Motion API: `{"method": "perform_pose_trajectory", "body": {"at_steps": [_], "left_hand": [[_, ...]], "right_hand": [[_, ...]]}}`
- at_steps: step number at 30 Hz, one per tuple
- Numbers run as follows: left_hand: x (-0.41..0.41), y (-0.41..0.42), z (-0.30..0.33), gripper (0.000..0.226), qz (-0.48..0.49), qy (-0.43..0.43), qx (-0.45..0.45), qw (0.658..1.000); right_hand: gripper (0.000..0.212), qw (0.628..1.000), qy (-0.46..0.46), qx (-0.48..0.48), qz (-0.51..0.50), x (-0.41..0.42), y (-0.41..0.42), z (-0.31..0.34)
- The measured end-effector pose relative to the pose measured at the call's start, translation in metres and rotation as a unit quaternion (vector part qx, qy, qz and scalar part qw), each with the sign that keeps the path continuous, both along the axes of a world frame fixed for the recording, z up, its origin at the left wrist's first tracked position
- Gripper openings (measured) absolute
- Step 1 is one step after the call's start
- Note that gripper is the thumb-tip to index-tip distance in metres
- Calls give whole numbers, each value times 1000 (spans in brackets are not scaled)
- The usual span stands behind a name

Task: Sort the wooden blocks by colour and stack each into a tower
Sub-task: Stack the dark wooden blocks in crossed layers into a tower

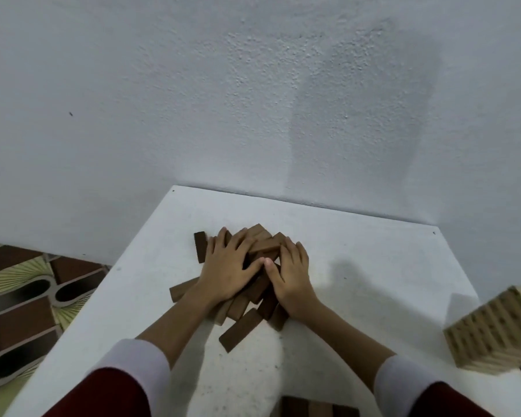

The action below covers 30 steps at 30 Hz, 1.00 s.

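- The rough white wall fills the upper part of the view, with a soft shadow on its right side.
- The white table stands against this wall; patterned floor tiles show to its left.
- A tower of light wooden blocks stands at the right edge of the table, well apart from the hands.
- A loose pile of dark brown blocks lies in the middle of the table, with single blocks sticking out on the left and toward the near side.
- The left hand lies flat on the pile, fingers spread and fairly straight.
- The right hand rests on the pile's right side, fingers bent over the blocks; both thumbs almost meet.
- More dark blocks show at the near edge, partly cut off.
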<state>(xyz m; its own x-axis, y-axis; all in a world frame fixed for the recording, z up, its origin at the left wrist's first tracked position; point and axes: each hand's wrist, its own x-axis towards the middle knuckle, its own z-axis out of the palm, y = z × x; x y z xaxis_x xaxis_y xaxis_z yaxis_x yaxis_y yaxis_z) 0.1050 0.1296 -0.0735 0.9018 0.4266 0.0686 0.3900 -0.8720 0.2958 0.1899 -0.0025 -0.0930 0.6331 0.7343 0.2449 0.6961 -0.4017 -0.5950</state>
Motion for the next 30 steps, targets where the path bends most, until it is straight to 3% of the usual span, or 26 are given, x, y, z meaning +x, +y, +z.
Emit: {"method": "perform_pose_trajectory", "body": {"at_steps": [6, 9, 11, 14, 17, 19, 22, 24, 27, 30], "left_hand": [[-49, -11, 1, 93, 12, -27, -39, 999], [-62, -16, 4, 88, 5, -59, -56, 997], [-69, -24, 8, 82, -26, -84, -55, 995], [-73, -42, 12, 88, -79, -52, -24, 995], [-72, -52, 9, 98, -111, 3, 28, 993], [-72, -53, 5, 90, -120, 20, 55, 991], [-77, -50, 0, 74, -111, -22, 65, 991], [-83, -48, 0, 75, -111, -28, 67, 991], [-90, -40, 7, 83, -106, -47, 23, 993], [-106, -33, 20, 64, -84, -144, -72, 983]], "right_hand": [[73, 976, 209, -2, 65, -41, -21, 25], [45, 982, 183, 23, 31, -42, -38, 43], [30, 985, 167, -13, -30, -37, -49, 53], [20, 940, 318, -113, -48, -37, -58, 70], [29, 899, 421, -119, -13, -42, -58, 77], [25, 899, 420, -122, 20, -45, -58, 76], [26, 885, 451, -107, 48, -46, -63, 77], [30, 876, 468, -107, 53, -48, -68, 87], [32, 910, 382, -144, 66, -39, -73, 106], [26, 933, 325, -142, 60, -39, -79, 143]]}}
